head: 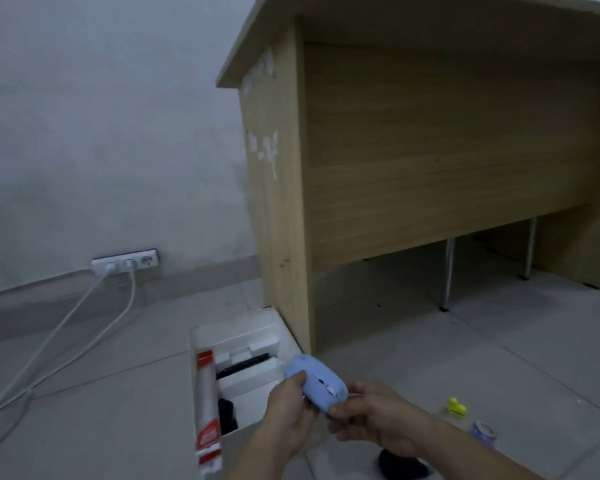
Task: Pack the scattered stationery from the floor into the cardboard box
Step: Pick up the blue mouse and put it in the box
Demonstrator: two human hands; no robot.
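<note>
A pale blue computer mouse (315, 383) is held in the air just above the right edge of the open box (201, 344), its long axis running from upper left to lower right, the rounded back end up and to the left and the button end with the small white scroll wheel down and to the right. Both hands grip it. The left hand (288, 408) closes around the mouse's left side, thumb pressed against the upper flank and the fingers curled beneath, out of sight. The right hand (371, 415) pinches the lower front end between thumb and forefinger, the other fingers loosely bent below. Both forearms come up from the bottom edge, the left nearly upright, the right angling in from the lower right, so that the hands meet at the mouse. The box is white inside and stands on the grey tiled floor (118, 393) against the foot of a wooden desk (430, 150). Along its left wall lies a long red and white pack (207, 407), with white foam inserts and dark items beside it that are too dim to make out. To the right on the floor sit a small yellow object (457, 407) and a roll of tape (484, 433), near each other; a dark object (400, 465) lies below the right wrist. Two white cables (84, 323) run from a wall socket (125, 263) across the floor to the left.
</note>
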